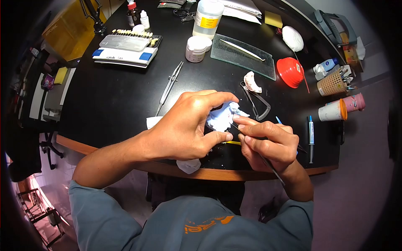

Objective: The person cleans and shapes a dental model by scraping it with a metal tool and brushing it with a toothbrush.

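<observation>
- So, we keep the pale blue molded piece braced in the left hand, thumb and fingers curved round it, above the surface near its front edge.
- Best we use light, short strokes; tip contact unclear.
- Right hand: fingers pinch the thin metal instrument pen-style, shaft slanting back under the palm.

Dental lab: tooth shade guide, glass slab.
</observation>
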